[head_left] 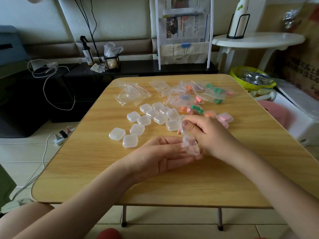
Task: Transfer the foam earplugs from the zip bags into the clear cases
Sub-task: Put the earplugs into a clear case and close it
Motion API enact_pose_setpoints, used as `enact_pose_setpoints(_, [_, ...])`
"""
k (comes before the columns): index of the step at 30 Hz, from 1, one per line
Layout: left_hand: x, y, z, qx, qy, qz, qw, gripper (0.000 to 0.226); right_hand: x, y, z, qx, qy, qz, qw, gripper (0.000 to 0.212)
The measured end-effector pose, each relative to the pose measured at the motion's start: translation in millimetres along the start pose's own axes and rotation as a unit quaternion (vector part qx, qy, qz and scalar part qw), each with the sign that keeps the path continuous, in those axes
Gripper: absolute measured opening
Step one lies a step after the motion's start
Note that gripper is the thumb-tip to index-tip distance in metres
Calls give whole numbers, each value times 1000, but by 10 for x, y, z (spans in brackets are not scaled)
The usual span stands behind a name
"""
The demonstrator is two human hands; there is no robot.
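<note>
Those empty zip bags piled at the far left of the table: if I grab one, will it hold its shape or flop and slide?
The empty zip bags look like thin clear film, crumpled and overlapping, so one would probably flop rather than hold shape. They appear very light, and on the smooth wooden table a push would likely slide several together. Pinching a red-striped zip edge probably gives the firmest hold.

Your left hand [160, 152] and right hand [205, 133] together hold one open clear case [190, 146] above a wooden table [103, 166]. Closed cases [148, 121] lie beyond, with zip bags [198, 95] of coloured earplugs [196, 108] farther back.
</note>
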State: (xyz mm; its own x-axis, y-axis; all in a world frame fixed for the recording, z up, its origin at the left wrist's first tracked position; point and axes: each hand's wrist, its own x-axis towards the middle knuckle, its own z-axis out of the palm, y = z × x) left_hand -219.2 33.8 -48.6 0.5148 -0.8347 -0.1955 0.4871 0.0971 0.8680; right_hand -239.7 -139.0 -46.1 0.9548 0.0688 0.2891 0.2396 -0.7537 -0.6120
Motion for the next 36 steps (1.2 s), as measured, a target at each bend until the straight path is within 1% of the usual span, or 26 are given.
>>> enact_pose_setpoints(2, [19, -8, 0, -38, 42, 13, 998, 35, 34, -7, -10, 78, 9, 66, 995, 31])
enact_pose_setpoints(4, [48, -21, -29, -86, 91, 29, 992, 45, 73, 19, -28, 179, -4, 147, 973, 35])
enact_pose_setpoints(6, [80, -20, -61, -111, 122, 50, 985, 45, 88, 65, -30, 230, -16, 181, 956, 37])
enact_pose_setpoints(8, [102, -25, -81, -123, 142, 67, 980, 47, 66, 92, -8, 249, -17, 186, 950, 37])
enact_pose_setpoints(10, [114, -41, -96, -132, 161, 77, 975, 49, 40, 85, 34, 254, -7, 171, 952, 26])
enact_pose_setpoints(12, [118, -55, -107, -135, 165, 81, 974, 50, 38, 64, 76, 251, 7, 140, 958, 14])
enact_pose_setpoints(13, [121, -57, -110, -137, 163, 82, 974, 50, 38, 48, 96, 248, 15, 124, 961, 11])
enact_pose_setpoints(15, [128, -58, -118, -148, 160, 87, 972, 52, 32, 11, 137, 247, 45, 91, 964, 14])
enact_pose_setpoints(17, [132, -69, -109, -155, 163, 93, 970, 53, 14, -25, 176, 238, 91, 52, 966, 19])
enact_pose_setpoints(20, [133, -84, -84, -125, 163, 100, 974, 52, -12, -69, 228, 215, 155, 1, 964, 22])
enact_pose_setpoints(23, [114, -76, -58, -99, 153, 100, 978, 51, -30, -85, 266, 213, 185, -12, 959, 22])
enact_pose_setpoints(26, [101, -70, -50, -107, 143, 93, 980, 40, -56, -63, 305, 140, 205, -14, 969, 14])
enact_pose_setpoints(29, [113, -75, -65, -124, 153, 90, 976, 28, -53, -27, 339, 73, 219, -23, 973, 10])
enact_pose_setpoints(33, [127, -50, -107, -134, 180, 102, 969, 26, -68, -51, 340, 34, 216, -52, 974, 9])
enact_pose_setpoints(36, [136, -43, -120, -137, 190, 107, 966, 25, -72, -87, 339, 27, 202, -49, 978, 12])
